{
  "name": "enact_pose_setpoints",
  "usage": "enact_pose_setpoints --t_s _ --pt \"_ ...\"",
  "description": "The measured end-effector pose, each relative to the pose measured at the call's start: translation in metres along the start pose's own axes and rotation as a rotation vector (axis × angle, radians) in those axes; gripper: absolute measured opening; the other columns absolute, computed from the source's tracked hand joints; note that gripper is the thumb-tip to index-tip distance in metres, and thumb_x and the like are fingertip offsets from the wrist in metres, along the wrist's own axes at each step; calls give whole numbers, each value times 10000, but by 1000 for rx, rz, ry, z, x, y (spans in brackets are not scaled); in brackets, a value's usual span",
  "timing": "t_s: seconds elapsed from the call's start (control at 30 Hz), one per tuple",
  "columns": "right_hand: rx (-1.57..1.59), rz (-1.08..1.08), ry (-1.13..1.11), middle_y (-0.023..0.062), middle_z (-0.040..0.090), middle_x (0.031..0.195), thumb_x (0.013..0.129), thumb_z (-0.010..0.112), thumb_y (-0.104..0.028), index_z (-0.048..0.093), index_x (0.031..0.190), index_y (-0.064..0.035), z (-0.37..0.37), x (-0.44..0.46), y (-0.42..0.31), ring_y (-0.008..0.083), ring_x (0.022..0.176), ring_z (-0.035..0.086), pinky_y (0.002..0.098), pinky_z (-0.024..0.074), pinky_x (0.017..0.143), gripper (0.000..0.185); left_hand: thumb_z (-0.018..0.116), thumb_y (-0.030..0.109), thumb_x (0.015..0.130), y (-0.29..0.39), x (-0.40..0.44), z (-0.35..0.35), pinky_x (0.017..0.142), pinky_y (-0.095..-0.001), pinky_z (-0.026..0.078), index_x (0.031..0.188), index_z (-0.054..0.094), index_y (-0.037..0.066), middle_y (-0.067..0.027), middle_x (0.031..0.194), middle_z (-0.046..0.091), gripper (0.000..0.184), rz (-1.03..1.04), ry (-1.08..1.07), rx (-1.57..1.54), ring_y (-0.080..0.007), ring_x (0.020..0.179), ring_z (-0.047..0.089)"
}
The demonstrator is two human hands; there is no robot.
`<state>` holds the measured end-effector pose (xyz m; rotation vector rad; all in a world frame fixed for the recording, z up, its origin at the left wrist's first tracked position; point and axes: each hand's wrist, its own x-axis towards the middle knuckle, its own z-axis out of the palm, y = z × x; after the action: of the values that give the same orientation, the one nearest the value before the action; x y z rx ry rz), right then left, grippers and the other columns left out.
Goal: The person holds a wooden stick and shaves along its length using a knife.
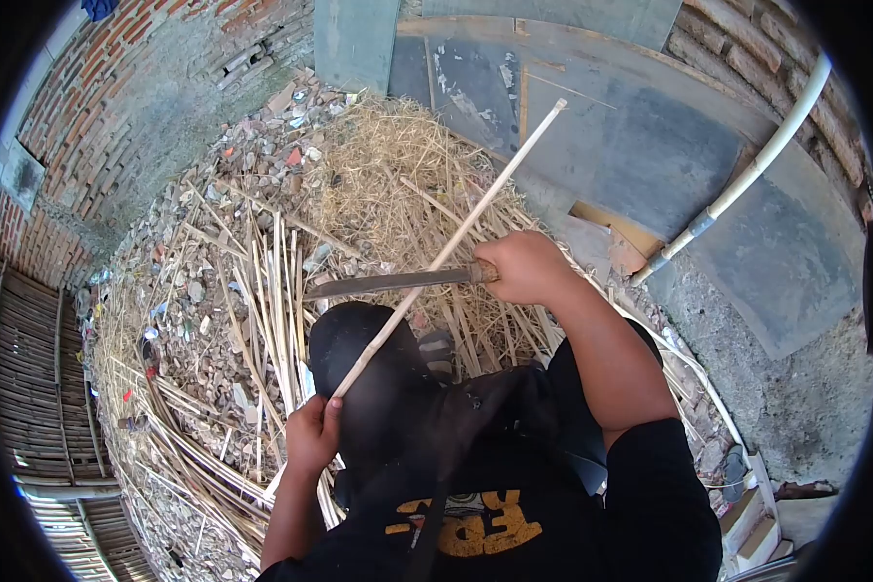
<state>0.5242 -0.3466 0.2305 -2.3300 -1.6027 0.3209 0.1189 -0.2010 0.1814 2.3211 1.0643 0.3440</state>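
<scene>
My left hand [312, 434] is closed round the lower end of a long pale bamboo stick [475, 215], which slants up and away to the right. In my right hand [524, 267] is the handle of a machete [393, 283], its dark blade pointing left. The blade crosses the stick around its middle, above my dark-clad knee; whether the two touch cannot be made out. Beneath them lie pale shavings [388, 145] and split bamboo strips.
Long bamboo strips [276, 291] lie on the rubble at the left. Grey boards [630, 136] lean at the back right, with a pale pipe [771, 150] before them. A brick wall [78, 116] stands at the back left, a slatted bamboo panel [29, 378] at the far left.
</scene>
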Motion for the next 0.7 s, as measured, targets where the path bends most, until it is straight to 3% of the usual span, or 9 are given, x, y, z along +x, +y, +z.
enact_pose_setpoints --t_s 0.03,0.13,0.23,0.27,0.37,0.53,0.63,0.7 --pt "-33 -19 2 199 720 878 755 748 -220 725 1008 -78 -4 1 0 419 843 690 482 552 756 291 624 376 1053 -2 0 2 533 -443 426 768 584 4 -182 594 565 470 14 14 -1 -347 524 562" --pt "360 185 99 209 728 895 775 766 -234 736 1060 -63 8 12 52 411 845 700 483 550 775 334 627 366 1053 -4 -4 4 524 -432 418 758 573 4 -180 587 553 470 32 43 -13 -333 509 541" --pt "244 321 213 216 737 960 782 712 -219 722 1060 -54 18 22 86 414 925 709 495 560 845 324 629 356 1054 3 0 2 517 -424 412 749 560 6 -178 580 542 470 25 43 -26 -322 496 524" --pt "188 263 322 238 730 951 790 706 -215 723 1065 -24 24 19 85 428 921 703 496 554 859 335 628 355 1055 5 0 -1 517 -423 412 747 557 8 -177 578 539 470 18 31 -9 -319 494 521" --pt "227 256 173 259 718 928 797 758 -231 715 1133 10 4 14 48 432 875 702 482 551 824 416 628 367 1057 5 3 -5 514 -409 406 743 549 10 -152 564 525 481 -4 -20 -24 -268 488 496" --pt "-11 -139 94 138 678 771 725 725 -157 655 856 -118 7 4 4 399 790 674 498 522 689 153 619 374 1065 3 6 -8 522 -387 399 743 545 12 -124 561 504 490 -20 -82 -115 -199 514 460" --pt "95 9 13 163 704 823 756 739 -183 696 934 -93 10 13 23 404 802 683 483 537 718 204 608 374 1074 -18 11 -9 536 -376 404 744 548 13 -98 567 496 493 -41 -165 -190 -167 543 439" --pt "296 212 155 188 717 865 777 750 -210 710 1005 -63 20 26 56 411 830 691 479 546 755 274 600 384 1078 -20 12 -11 542 -367 404 749 557 11 -77 573 496 500 -74 -189 -233 -151 562 428"
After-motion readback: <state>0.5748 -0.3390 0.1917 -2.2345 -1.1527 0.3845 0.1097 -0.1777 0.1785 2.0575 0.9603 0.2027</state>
